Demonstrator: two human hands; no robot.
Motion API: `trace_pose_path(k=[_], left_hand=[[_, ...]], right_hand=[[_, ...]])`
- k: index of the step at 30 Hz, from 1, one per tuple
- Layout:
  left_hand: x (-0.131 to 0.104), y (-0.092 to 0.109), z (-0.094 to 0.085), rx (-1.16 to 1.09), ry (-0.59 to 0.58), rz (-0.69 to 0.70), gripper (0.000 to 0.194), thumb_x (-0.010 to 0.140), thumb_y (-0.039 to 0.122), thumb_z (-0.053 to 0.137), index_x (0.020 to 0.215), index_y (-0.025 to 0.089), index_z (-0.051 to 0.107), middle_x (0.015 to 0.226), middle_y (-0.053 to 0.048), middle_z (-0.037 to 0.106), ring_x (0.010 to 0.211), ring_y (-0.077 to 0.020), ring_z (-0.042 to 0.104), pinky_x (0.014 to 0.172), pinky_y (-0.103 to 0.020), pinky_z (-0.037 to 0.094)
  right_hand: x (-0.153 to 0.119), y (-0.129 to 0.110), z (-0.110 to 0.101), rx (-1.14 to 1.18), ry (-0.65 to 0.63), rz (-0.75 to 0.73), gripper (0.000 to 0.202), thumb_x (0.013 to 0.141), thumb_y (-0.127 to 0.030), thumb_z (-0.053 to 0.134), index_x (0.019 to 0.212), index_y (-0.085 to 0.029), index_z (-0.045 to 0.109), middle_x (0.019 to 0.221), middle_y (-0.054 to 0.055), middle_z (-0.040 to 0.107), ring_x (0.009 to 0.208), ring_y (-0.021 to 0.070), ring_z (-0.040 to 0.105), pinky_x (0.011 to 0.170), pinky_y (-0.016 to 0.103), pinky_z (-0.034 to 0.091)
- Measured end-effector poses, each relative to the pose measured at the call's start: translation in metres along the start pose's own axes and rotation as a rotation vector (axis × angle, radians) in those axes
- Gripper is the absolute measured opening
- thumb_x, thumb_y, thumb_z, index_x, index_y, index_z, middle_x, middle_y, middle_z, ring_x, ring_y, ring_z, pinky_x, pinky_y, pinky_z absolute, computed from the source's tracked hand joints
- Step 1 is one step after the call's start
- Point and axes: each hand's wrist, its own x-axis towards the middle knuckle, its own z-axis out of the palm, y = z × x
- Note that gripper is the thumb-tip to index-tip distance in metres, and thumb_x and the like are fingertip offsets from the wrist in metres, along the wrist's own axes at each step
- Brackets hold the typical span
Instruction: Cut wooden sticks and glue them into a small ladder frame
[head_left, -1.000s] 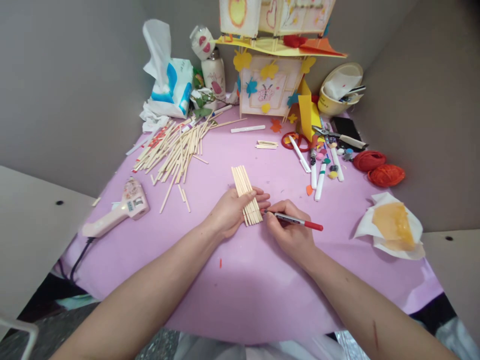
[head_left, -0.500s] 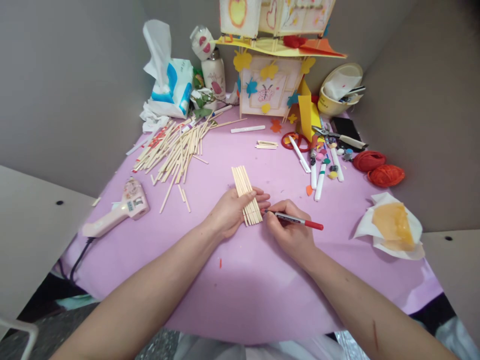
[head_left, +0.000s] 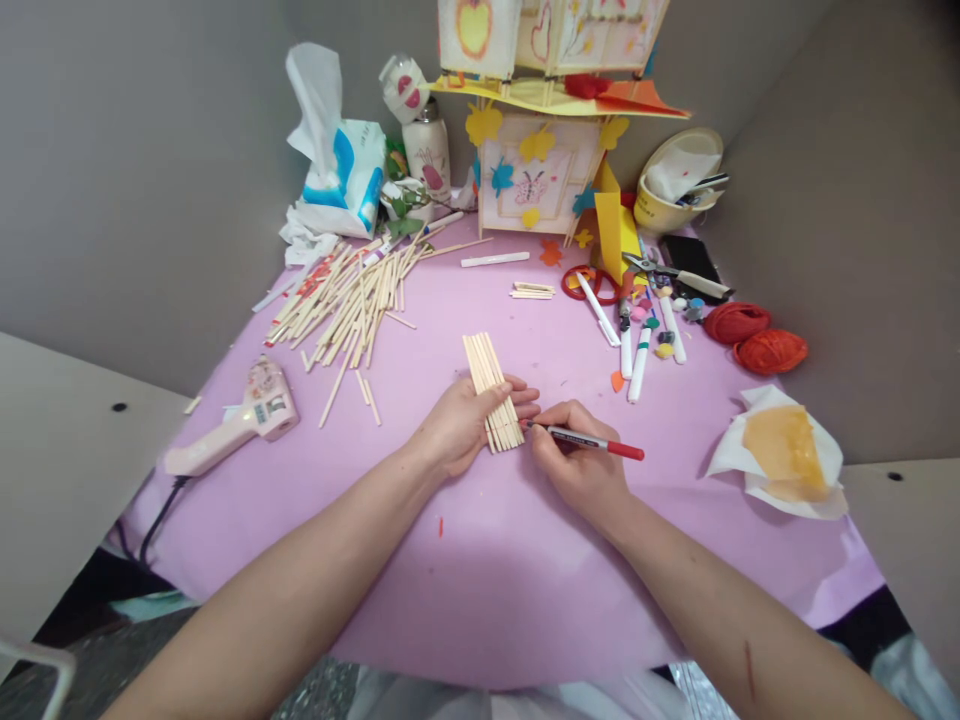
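Observation:
My left hand (head_left: 466, 425) holds a flat row of short wooden sticks (head_left: 487, 365), laid side by side, with the thumb pressed across them and the fingers beneath. A thin mark crosses the sticks near their lower end. Between the fingers of my right hand (head_left: 581, 460) is a marker pen (head_left: 581, 437) with a grey barrel and red end. Its tip points left, close to the lower right edge of the sticks; whether it touches them I cannot tell. Both hands are over the purple-covered table (head_left: 480, 570).
Loose wooden sticks (head_left: 360, 300) are piled at the left, near a pink glue gun (head_left: 259, 405). Behind stands a decorated stick house (head_left: 532, 170). To the right lie white markers (head_left: 640, 365), red-handled scissors (head_left: 592, 283), pliers (head_left: 682, 275), red yarn (head_left: 771, 350) and stained paper (head_left: 787, 450).
Almost nothing differs. The marker and my right hand sit very slightly further left; the sticks stay in my left hand.

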Motion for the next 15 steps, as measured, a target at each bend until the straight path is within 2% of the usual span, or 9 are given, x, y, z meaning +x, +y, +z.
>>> trace_pose_path(k=[15], left_hand=[[-0.0010, 0.0005, -0.0001, 0.004, 0.001, -0.002, 0.010, 0.086, 0.014, 0.052, 0.091, 0.010, 0.059, 0.094, -0.014, 0.070, 0.083, -0.0217, 0.069, 0.076, -0.036, 0.056]], right_hand=[[-0.0001, -0.0008, -0.0002, -0.007, 0.012, -0.008, 0.003, 0.078, -0.022, 0.057, 0.076, -0.020, 0.056, 0.062, -0.004, 0.057, 0.052, 0.0105, 0.049, 0.052, 0.024, 0.041]])
